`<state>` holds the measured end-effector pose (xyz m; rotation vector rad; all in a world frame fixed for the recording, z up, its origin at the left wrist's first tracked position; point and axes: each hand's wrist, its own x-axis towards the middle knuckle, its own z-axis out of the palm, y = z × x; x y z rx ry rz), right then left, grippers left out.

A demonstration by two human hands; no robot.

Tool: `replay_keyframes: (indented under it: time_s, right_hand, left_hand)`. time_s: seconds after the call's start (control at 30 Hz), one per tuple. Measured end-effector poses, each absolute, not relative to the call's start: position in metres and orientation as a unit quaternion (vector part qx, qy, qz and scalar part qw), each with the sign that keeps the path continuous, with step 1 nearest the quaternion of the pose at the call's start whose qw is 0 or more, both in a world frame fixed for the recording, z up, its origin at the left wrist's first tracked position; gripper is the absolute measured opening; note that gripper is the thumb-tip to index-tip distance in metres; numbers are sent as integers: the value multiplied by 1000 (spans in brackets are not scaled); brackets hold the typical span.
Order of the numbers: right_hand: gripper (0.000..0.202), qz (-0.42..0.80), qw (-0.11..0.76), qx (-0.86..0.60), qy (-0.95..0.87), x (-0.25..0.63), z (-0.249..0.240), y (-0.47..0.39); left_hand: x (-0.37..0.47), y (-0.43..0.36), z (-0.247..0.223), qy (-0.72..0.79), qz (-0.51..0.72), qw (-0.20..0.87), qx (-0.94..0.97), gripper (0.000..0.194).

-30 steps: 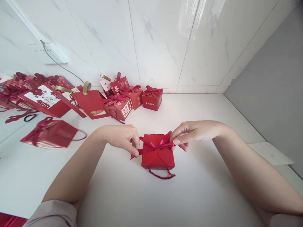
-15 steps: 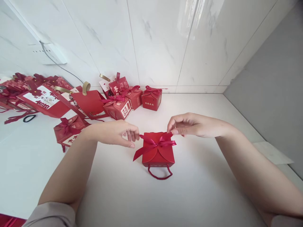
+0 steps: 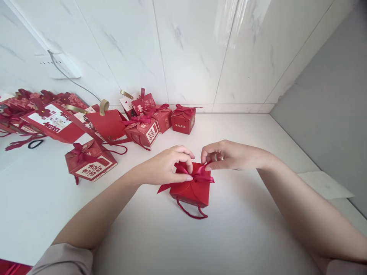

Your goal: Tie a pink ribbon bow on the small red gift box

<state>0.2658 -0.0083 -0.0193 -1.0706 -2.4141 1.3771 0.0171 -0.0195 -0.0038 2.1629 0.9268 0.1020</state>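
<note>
box (image 3: 191, 189): plain red | ribbon (image 3: 197, 176): magenta-red | cord handle (image 3: 190, 211): dark red, perhaps braided | counter (image 3: 177, 236): white

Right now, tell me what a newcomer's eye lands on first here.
First, the small red gift box at the centre of the white counter, with the left hand and right hand both pinching its ribbon bow. Next, the cluster of red boxes against the marble wall.

Both forearms came in from the lower corners and met near the middle. The left hand (image 3: 169, 168) was curled, palm down, with thumb and forefinger pinched together. The right hand (image 3: 226, 154) faced it, very close, its fingertips (image 3: 207, 167) also pinched, wrist straight and low.
</note>
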Motion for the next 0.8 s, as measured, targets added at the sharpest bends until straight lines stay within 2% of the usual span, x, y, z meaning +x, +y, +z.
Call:
replay_keyframes:
  time_s: [0.17,0.43,0.5,0.63,0.7,0.8]
  right_hand:
    - [21,398,102,-371,-833,268,-17,-9]
    - [14,311,134,-390,-856,268,-6,-21]
    - [17,317,123,-409,-847,268,-8,-20]
    - [22,324,99,-435,-834,272,-9,-18]
    - [24,326,89,-435,-834,273,-8,-18]
    - [25,333,79,-427,-837,273,-8,-18]
  left_hand:
    - [19,-18,-8,377,53,371,847,6]
    - [21,-18,-8,356,59,396,844,4]
    - [19,-18,-6,373,54,385,843,13]
    - [7,-18,2,458,30,291,839,48]
    - [0,-17,6,491,-8,254,833,53]
    - [-5,-13,9,488,-106,295,814,53]
